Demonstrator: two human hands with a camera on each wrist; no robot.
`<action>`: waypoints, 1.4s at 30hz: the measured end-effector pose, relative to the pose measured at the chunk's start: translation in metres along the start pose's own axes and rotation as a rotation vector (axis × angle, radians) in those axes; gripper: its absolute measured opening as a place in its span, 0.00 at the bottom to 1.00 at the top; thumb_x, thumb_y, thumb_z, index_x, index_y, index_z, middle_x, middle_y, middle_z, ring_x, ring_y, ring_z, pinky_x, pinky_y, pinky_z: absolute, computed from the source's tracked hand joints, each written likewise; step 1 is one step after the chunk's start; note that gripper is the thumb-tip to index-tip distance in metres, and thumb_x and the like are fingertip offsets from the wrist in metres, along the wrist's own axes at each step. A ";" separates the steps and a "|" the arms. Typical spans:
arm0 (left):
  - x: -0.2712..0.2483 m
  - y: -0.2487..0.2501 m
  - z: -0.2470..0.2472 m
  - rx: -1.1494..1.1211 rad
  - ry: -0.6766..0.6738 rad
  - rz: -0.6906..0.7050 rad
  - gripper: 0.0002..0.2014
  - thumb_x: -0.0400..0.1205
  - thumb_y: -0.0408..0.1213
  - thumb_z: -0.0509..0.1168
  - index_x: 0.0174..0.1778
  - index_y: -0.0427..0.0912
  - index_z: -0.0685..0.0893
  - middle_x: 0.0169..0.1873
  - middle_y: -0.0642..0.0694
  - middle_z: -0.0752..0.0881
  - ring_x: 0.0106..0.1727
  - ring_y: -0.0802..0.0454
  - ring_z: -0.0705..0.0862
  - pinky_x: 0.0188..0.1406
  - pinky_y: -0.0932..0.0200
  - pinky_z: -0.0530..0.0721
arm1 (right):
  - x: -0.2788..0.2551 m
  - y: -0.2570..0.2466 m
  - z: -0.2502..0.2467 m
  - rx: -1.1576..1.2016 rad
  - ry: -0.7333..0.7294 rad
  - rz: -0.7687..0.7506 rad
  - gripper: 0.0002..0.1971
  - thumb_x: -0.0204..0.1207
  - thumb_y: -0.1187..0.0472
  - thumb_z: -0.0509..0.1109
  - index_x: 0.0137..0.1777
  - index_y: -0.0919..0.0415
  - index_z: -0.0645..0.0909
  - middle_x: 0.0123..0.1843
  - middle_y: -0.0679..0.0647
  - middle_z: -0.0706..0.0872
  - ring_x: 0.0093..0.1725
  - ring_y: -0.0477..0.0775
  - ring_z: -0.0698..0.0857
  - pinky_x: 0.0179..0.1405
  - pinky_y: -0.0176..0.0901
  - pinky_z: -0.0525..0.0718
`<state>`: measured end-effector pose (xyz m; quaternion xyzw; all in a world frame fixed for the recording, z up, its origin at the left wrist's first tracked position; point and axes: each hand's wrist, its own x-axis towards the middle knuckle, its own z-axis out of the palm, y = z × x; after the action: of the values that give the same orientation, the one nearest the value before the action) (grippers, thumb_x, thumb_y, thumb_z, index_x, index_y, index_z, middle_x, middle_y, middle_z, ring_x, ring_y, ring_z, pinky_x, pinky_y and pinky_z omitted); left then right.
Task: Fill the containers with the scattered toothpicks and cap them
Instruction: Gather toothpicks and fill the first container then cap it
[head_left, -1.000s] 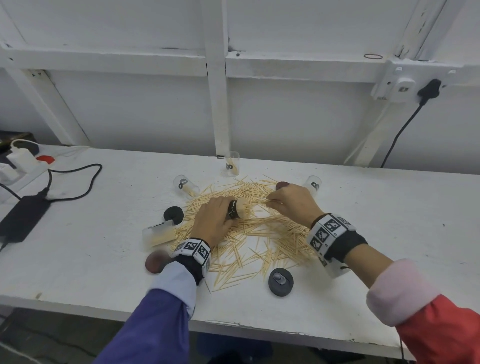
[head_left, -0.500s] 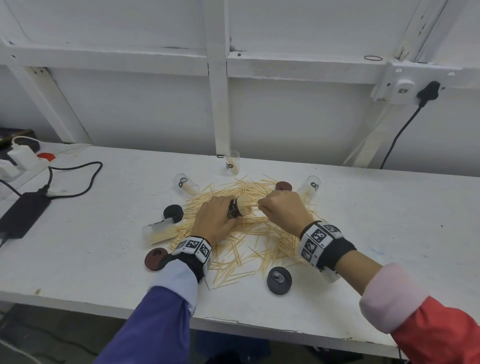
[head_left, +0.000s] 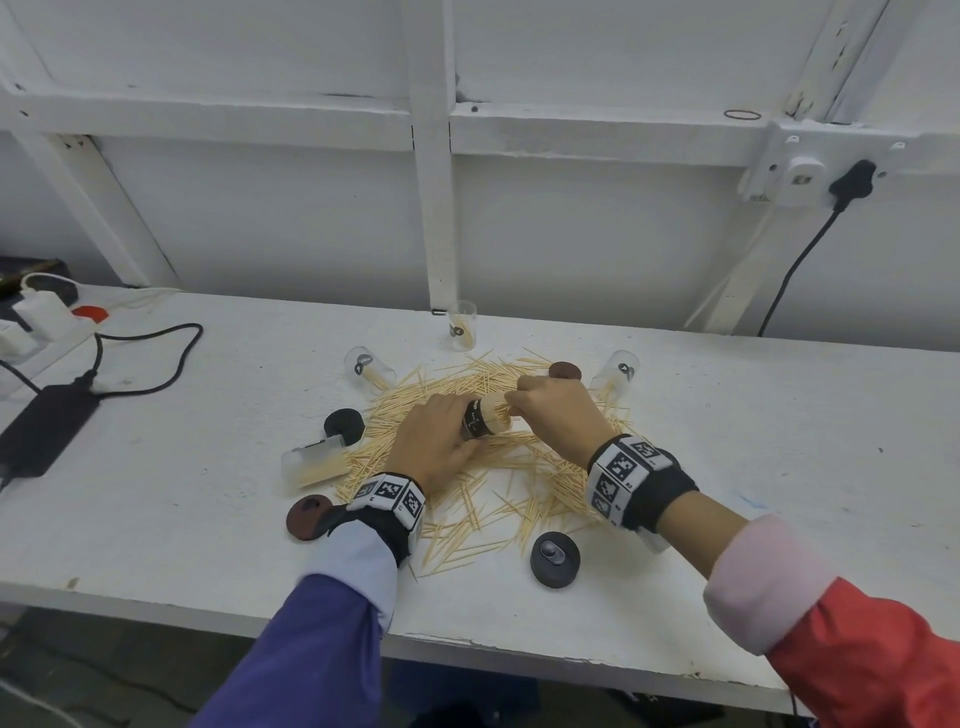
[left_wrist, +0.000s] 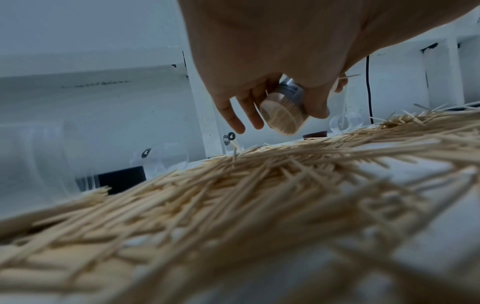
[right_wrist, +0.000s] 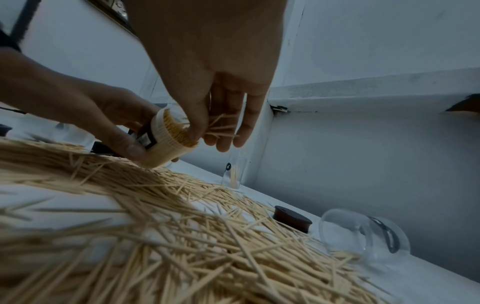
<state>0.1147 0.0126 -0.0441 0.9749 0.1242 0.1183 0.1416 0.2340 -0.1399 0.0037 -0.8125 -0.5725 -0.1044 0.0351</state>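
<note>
A wide heap of toothpicks (head_left: 498, 457) (left_wrist: 259, 195) (right_wrist: 182, 216) covers the middle of the white table (head_left: 779, 441). My left hand (head_left: 441, 441) (left_wrist: 285, 102) grips a clear container (head_left: 485, 418) (left_wrist: 283, 115) (right_wrist: 171, 137) packed with toothpicks, tilted just above the heap with its mouth toward the right. My right hand (head_left: 540, 410) (right_wrist: 215, 133) is at that mouth, pinching a small bunch of toothpicks (right_wrist: 221, 127) between thumb and fingers.
Clear containers lie at the left (head_left: 311, 465), back left (head_left: 366, 366) and back right (head_left: 615, 371) (right_wrist: 363, 232); one (head_left: 462, 325) stands upright at the back. Dark caps (head_left: 344, 425) (head_left: 555, 558) (head_left: 310, 517) (head_left: 564, 370) ring the heap. A black adapter (head_left: 41, 436) lies far left.
My right hand has moved left from the heap to the mouth of the container that my left hand holds, bringing toothpicks. The left hand has stayed in place.
</note>
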 end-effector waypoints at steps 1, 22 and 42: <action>0.000 0.000 0.000 -0.007 0.000 -0.004 0.27 0.80 0.53 0.68 0.73 0.47 0.74 0.63 0.50 0.82 0.63 0.48 0.77 0.58 0.51 0.73 | -0.001 0.000 -0.001 0.031 -0.011 0.009 0.10 0.61 0.72 0.81 0.39 0.60 0.87 0.32 0.51 0.81 0.25 0.53 0.80 0.16 0.41 0.74; -0.003 0.002 -0.005 -0.089 -0.017 -0.015 0.26 0.78 0.51 0.69 0.71 0.48 0.75 0.60 0.49 0.83 0.60 0.49 0.78 0.52 0.52 0.77 | 0.007 0.006 0.003 0.576 0.136 0.145 0.05 0.74 0.70 0.73 0.48 0.63 0.87 0.43 0.53 0.90 0.43 0.50 0.86 0.47 0.44 0.85; -0.003 -0.001 -0.006 -0.103 -0.006 -0.010 0.26 0.78 0.52 0.69 0.71 0.49 0.76 0.60 0.51 0.84 0.60 0.50 0.78 0.50 0.54 0.76 | 0.010 -0.006 0.014 0.841 0.147 0.295 0.32 0.76 0.82 0.58 0.77 0.55 0.72 0.60 0.60 0.86 0.62 0.52 0.85 0.64 0.41 0.81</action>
<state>0.1103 0.0144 -0.0394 0.9660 0.1223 0.1211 0.1927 0.2331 -0.1262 -0.0086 -0.7910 -0.4392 0.0861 0.4170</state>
